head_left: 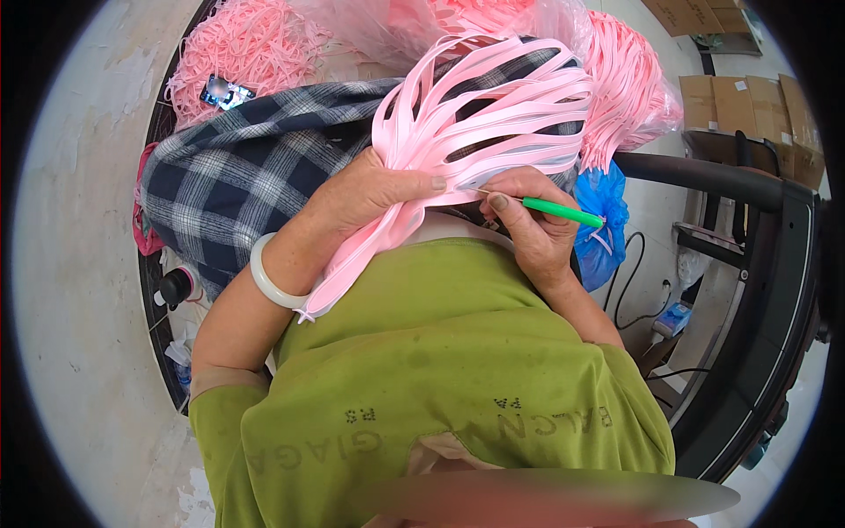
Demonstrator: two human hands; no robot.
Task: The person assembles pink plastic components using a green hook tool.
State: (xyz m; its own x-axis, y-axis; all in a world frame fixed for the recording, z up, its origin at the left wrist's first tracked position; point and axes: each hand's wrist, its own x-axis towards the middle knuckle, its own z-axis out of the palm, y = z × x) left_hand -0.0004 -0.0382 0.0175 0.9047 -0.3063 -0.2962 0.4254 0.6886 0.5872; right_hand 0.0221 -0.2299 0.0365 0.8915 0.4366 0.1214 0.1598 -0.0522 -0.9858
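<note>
A bundle of flat pink strips, each with a line down its middle like zipper tape, fans out over the dark plaid cloth on my lap. My left hand is closed round the gathered strips, its thumb pressed on top; their tail hangs past my wrist, which wears a white bangle. Close beside it, my right hand grips a thin tool with a green handle. Its slim metal shaft reaches in among the strips beside my left thumb; the tip is hard to make out.
Tangled pink strips are heaped at the far left, with a phone on them. More strips lie bundled in clear plastic at the far right. A blue plastic bag, a black frame and cardboard boxes stand to the right.
</note>
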